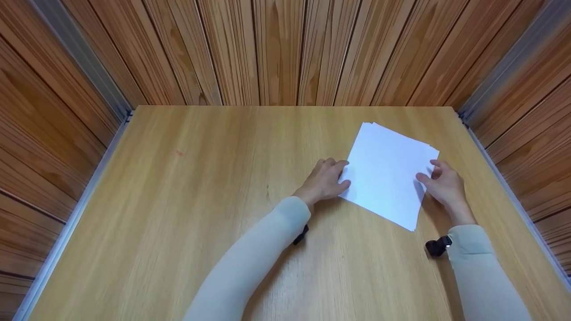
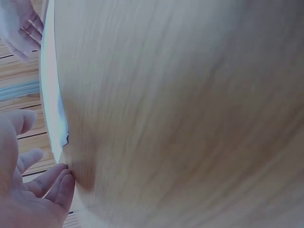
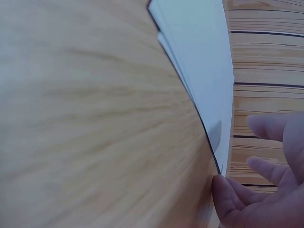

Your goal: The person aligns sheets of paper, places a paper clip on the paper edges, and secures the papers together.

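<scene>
A small stack of white paper sheets [image 1: 386,178] lies slightly askew on the right half of the table, its edges and corners not quite lined up. At the stack's left edge is my left hand [image 1: 324,178], thumb spread from the fingers. My right hand [image 1: 444,185] is at the opposite edge, thumb above the paper. In the left wrist view, the left fingertips [image 2: 66,175] rest on the tabletop by the paper edge. The right wrist view has the right fingertips [image 3: 219,183] touching the stack's side, with the thumb raised clear of it.
The wooden table [image 1: 200,187] extends broadly to the left of the stack. Plank walls [image 1: 276,53] stand behind and at both sides, with metal rails [image 1: 84,200] along the table's sides. A black wrist camera [image 1: 438,246] sits by the right cuff.
</scene>
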`<state>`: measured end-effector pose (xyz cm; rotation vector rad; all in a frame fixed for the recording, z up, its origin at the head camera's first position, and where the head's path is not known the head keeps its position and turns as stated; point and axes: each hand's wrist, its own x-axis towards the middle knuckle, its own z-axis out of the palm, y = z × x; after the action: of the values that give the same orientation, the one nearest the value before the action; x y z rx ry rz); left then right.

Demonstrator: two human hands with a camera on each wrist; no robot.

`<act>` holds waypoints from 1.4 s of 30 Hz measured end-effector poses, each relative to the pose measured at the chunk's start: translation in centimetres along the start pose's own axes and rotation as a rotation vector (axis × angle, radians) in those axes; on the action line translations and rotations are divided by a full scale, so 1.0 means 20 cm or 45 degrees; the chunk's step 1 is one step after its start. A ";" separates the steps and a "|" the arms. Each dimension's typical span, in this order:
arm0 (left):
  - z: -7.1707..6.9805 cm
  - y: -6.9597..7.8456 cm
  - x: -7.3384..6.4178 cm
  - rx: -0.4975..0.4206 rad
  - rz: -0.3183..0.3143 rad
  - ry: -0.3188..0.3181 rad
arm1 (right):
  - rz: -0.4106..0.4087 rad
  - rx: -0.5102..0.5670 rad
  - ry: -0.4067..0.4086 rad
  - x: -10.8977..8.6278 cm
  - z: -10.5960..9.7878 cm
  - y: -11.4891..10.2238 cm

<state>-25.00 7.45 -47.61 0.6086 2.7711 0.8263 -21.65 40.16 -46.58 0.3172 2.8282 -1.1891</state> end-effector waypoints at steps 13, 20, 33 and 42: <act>0.04 0.07 0.04 0.160 0.049 -0.036 | -0.013 -0.028 0.002 0.02 0.02 -0.01; 0.07 0.10 0.05 0.217 0.061 -0.046 | 0.003 -0.053 0.009 0.02 0.03 -0.01; 0.10 0.14 0.07 0.313 0.018 -0.058 | 0.029 -0.198 -0.010 0.02 0.04 -0.04; 0.09 0.15 0.06 0.378 0.038 -0.063 | 0.020 -0.253 0.006 0.01 0.07 -0.05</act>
<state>-24.62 11.13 -47.59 0.7098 2.8666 0.3992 -22.04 38.59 -46.94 0.3292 2.9100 -0.8956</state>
